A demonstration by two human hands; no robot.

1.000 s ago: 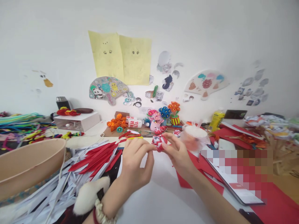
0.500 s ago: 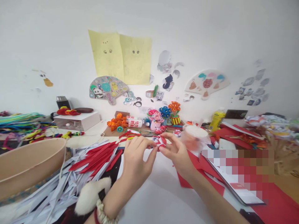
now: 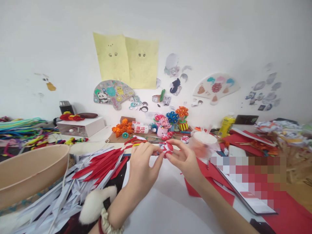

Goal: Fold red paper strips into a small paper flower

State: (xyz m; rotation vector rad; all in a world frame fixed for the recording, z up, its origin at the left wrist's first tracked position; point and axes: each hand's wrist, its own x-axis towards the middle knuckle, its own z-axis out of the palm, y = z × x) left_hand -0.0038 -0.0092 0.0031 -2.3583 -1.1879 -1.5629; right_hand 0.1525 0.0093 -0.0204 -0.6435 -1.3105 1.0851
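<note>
Small red-and-white woven paper piece (image 3: pixel 167 149) is being held in the air between both hands, ahead of the wearer, above the far part of a white sheet (image 3: pixel 168 195). Its left edge is being pinched by thumb and fingertips of the left hand (image 3: pixel 143 165), grip narrow. Its right side is being held by thumb and fingers of the right hand (image 3: pixel 184 159), curved around it, also narrow.

Edges: the sheet is being flanked on the left by red strips (image 3: pixel 99 165) and white strips (image 3: pixel 60 185), on the right by red paper (image 3: pixel 191 188). Widest room is being left nearside, over the sheet between the forearms. Right side is being tightened by a lidded cup (image 3: pixel 204 138), standing just beyond the right hand. Far side is being bounded by a row of craft flowers (image 3: pixel 170 120) against the wall (image 3: pixel 156 16). A beige basin (image 3: pixel 34 159) is being kept well apart, far left.

Direction: the greyer-white part is being turned toward the left fingertips, red bands toward the right hand. Outline is being seen as roughly round; partly covered by fingers, so a long axis cannot be told.
</note>
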